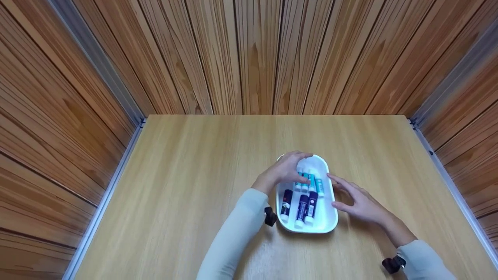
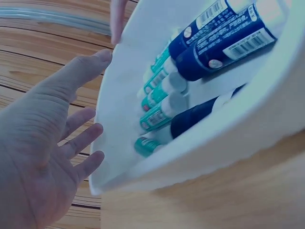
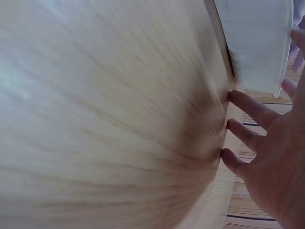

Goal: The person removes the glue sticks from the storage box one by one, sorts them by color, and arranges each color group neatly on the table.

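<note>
- The white tray [image 1: 325,223] sits on the wooden table [image 1: 186,186], a little toward 4 o'clock from the table's middle, already loaded with glue sticks: the filling looks largely done, and what seems left is settling or shifting the tray itself
- Three dark blue sticks [image 1: 305,206] lie side by side in the tray's near half, at its 6 o'clock end; several teal-labelled sticks [image 1: 311,181] lie in a row toward 12 o'clock, partly under the hand
- The left hand [image 1: 286,169] arches over the tray's far end from 10 o'clock, fingers spread and lightly bent, gripping nothing; in the left wrist view its fingertips [image 2: 97,59] lie just beside the rim
- The right hand [image 1: 360,202] rests at the tray's 3 o'clock side, fingers straight and apart, tips on the table close to the wall, holding nothing
- The tray looks smooth, oval and shallow, with rounded corners; the sticks are capped, labels and barcodes facing up
</note>
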Action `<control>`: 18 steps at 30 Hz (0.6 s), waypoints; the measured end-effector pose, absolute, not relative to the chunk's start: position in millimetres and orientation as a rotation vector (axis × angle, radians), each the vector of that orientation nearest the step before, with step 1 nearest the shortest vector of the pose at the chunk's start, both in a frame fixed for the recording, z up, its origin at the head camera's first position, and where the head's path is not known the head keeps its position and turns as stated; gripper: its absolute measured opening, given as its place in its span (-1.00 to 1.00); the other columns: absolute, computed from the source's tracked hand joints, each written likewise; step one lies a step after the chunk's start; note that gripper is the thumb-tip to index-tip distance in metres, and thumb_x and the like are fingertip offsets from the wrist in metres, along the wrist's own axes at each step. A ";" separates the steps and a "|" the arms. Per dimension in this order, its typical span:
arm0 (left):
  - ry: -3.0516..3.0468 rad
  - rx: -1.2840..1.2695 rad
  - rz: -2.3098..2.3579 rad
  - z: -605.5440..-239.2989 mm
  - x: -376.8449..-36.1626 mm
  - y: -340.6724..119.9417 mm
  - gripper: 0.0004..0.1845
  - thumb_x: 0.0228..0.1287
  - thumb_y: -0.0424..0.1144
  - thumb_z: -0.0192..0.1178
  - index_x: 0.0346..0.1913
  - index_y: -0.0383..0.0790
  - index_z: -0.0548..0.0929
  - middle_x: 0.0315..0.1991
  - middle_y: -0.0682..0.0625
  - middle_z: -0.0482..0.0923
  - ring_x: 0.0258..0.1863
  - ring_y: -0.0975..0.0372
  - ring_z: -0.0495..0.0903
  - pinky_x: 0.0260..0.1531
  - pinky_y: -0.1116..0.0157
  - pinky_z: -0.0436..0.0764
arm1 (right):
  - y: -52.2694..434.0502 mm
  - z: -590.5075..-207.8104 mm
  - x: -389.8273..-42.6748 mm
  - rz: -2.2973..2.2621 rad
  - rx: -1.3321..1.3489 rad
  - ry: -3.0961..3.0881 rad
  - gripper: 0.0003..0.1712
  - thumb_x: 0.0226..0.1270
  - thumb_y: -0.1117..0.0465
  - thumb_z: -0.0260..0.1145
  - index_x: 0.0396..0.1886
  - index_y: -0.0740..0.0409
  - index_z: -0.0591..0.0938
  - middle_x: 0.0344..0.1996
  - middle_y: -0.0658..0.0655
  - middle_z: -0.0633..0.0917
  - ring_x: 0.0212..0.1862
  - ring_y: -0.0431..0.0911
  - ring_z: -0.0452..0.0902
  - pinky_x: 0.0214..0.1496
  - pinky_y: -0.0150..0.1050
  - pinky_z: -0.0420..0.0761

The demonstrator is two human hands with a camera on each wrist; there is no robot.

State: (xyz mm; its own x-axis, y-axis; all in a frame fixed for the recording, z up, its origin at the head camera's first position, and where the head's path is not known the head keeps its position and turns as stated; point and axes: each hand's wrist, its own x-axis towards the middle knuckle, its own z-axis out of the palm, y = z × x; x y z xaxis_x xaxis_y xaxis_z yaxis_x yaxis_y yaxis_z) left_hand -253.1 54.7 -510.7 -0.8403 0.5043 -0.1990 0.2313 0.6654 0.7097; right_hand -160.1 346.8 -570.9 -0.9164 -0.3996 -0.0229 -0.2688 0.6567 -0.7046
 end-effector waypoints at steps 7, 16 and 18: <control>2.431 0.484 1.047 -520.3 -246.8 67.1 -0.09 0.37 -0.09 0.64 0.68 0.46 0.43 0.68 0.14 0.46 0.62 0.08 0.48 0.59 -0.16 0.61 | 345.7 -570.2 -160.7 -1.093 -0.549 2.712 -0.03 0.64 -0.04 0.45 0.87 -0.19 0.19 0.73 0.32 0.42 0.62 0.44 0.49 0.59 0.72 0.30; 2.438 0.415 1.019 -531.1 -243.2 78.5 -0.06 0.38 -0.11 0.63 0.70 0.49 0.40 0.65 0.22 0.50 0.60 0.13 0.57 0.54 -0.11 0.67 | 346.4 -570.1 -160.6 -1.098 -0.528 2.701 -0.03 0.66 -0.07 0.43 0.87 -0.23 0.18 0.77 0.30 0.37 0.65 0.44 0.45 0.61 0.70 0.29; 2.457 0.426 0.990 -532.9 -243.7 80.1 -0.07 0.39 -0.12 0.62 0.71 0.43 0.41 0.64 0.18 0.52 0.58 0.13 0.58 0.54 -0.09 0.68 | 346.7 -570.4 -160.6 -1.096 -0.530 2.700 -0.03 0.66 -0.08 0.43 0.88 -0.22 0.17 0.76 0.31 0.38 0.65 0.45 0.44 0.60 0.71 0.29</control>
State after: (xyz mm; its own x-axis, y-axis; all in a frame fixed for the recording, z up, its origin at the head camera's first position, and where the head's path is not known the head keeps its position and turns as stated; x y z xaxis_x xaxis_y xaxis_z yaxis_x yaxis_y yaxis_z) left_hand -243.7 80.1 -532.9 -0.8489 0.4391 -0.2942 0.1125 0.6940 0.7111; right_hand -160.6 346.7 -570.4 -0.9203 -0.3899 -0.0316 -0.2575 0.6647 -0.7013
